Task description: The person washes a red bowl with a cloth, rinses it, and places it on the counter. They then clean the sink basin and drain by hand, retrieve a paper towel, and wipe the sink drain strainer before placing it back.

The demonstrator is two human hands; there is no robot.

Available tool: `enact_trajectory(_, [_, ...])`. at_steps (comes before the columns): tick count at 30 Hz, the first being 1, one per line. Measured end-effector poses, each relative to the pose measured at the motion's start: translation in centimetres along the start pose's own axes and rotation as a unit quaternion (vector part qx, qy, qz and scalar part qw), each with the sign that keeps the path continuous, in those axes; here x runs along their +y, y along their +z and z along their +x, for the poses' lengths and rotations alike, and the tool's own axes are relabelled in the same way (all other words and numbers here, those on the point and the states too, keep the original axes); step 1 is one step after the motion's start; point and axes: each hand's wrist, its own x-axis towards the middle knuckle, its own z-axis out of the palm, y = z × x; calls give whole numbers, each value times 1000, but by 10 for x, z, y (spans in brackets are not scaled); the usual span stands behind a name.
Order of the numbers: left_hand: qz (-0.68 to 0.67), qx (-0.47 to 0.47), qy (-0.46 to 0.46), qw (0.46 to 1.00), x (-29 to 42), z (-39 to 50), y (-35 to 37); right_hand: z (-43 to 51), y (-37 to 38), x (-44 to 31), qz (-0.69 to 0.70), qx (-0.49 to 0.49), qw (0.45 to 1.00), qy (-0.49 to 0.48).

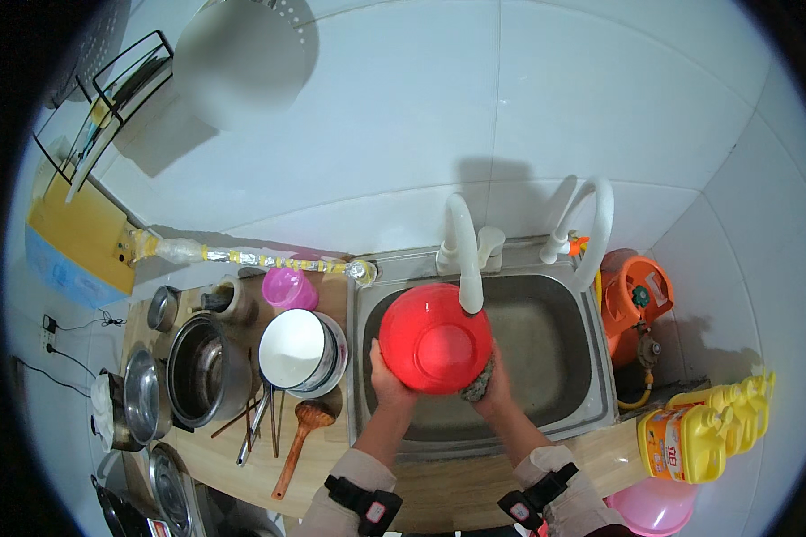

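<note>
A red plastic basin (436,335) is held over the stainless steel sink (537,362), under the white curved faucet (467,262). A round ring, probably its base, faces up at me. My left hand (393,382) grips its near left side, most of the fingers hidden under or behind it. At the right rim, my right hand (496,389) presses a grey scouring pad (477,384) against the basin, and its fingers are partly covered. No running water can be made out at the spout.
Left of the sink, the wooden counter (349,470) carries stacked white bowls (292,349), a wooden ladle (302,436), chopsticks, metal pots (201,369) and a pink cup (289,288). A second white faucet (601,221), an orange gas cylinder (635,295) and yellow jugs (692,443) stand right.
</note>
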Motion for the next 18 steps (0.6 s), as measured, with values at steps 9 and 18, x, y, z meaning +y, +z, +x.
enact_trajectory(9, [79,114,-77,987,-26,17,-29,1,2,-27,-227,73,950,-199])
enact_trajectory(18, [213,-34,-4,977,14,30,-20,5,9,-46,-503,12,817,-281])
